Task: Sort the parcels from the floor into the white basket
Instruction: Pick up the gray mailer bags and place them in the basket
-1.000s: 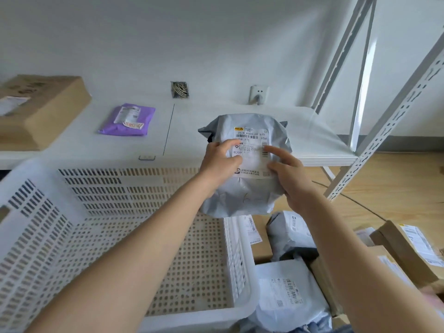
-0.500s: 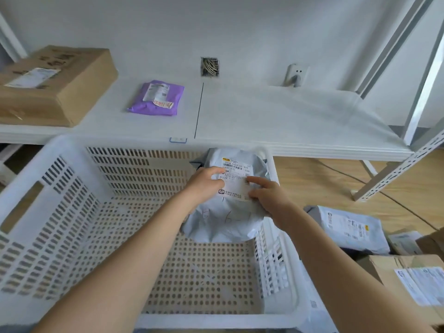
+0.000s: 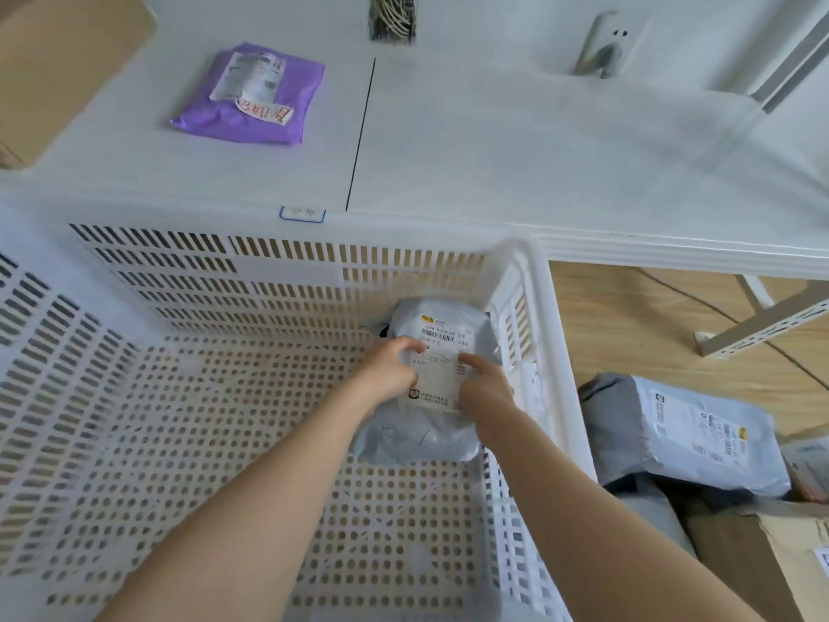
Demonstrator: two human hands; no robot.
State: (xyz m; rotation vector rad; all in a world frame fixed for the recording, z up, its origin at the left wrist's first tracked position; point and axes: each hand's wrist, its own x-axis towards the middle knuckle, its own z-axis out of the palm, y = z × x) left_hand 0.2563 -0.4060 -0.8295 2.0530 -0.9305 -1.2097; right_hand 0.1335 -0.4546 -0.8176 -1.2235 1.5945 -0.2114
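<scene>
White basket [image 3: 529, 280] far corner: grey parcel [image 3: 430, 433] now lower, inside, both hands' grip [image 3: 390, 374] [image 3: 484, 392] still on it.

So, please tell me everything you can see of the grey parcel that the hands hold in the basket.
The grey parcel is a soft, wrinkled plastic mailer bag with a white shipping label and barcode on top. It lies label up, low in the far right corner of the white basket, by the right wall. The left hand and right hand both hold it at the label.
</scene>
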